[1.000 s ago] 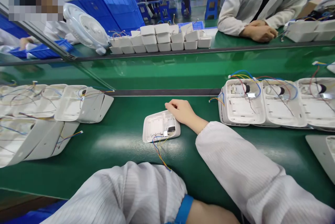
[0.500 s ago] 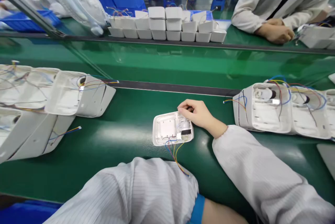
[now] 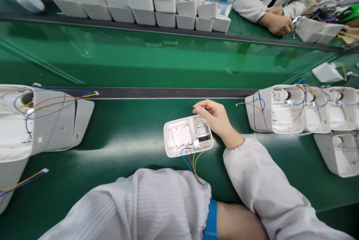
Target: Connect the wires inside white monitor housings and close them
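housing (image 3: 177, 138) lies open side up near the middle of the green surface (image 3: 134, 124), between the stacked housings (image 3: 53, 120) at its left edge and the row of housings (image 3: 288, 113) toward its right edge. our right hand (image 3: 216, 119) is at the piece's far right corner, fingers loosely curled, thumb close to them; whether they pinch the rim we cannot tell. compared with a second ago, our view points lower, yet the hand is at the same corner and the wires (image 3: 196, 174) trail toward the near edge, onto our left sleeve (image 3: 157, 202); we judge the work stays with this piece. our left hand is out of view, its fingers unknown.
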{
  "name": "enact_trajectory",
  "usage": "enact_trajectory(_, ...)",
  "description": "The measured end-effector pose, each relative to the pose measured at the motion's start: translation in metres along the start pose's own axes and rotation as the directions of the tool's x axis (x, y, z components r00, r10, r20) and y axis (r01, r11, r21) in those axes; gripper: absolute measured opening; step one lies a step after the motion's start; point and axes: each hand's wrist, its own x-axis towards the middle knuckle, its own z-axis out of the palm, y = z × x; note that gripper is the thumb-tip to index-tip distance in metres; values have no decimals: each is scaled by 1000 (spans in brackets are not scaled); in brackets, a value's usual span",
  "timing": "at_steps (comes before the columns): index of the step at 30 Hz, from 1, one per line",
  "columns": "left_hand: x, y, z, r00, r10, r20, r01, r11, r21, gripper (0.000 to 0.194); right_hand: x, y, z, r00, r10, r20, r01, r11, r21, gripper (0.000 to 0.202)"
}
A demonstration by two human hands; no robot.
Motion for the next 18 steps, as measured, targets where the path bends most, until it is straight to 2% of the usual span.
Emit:
enact_trajectory(1,-1,-3,7,988,132,82,-136,990,39,6,-1,-1,1,1000,3,-5,-3,1000,-18,20)
enact_trajectory(3,-2,-8,18,945,275,180,-299,945,129,15,-2,-4,0,1000,6,10,-5,998,-69,21)
enact_trajectory(4,-2,-10,22,942,291,165,-317,934,162,18,-3,-4,0,999,5,33,-2,996,-91,21)
enact_trajectory(7,0,-14,30,936,351,21,-344,901,264,28,-5,-5,-4,994,7,112,6,993,-119,24)
enact_trajectory(9,2,-15,33,926,376,-22,-348,877,331,30,-5,-5,-6,992,14,123,0,994,-112,26)
enact_trajectory(14,6,-11,33,933,360,9,-334,855,398,31,-4,-5,-7,993,13,119,1,993,-117,26)
enact_trajectory(18,4,-4,26,933,355,57,-349,857,380,35,-3,-4,-6,994,7,109,4,994,-107,26)
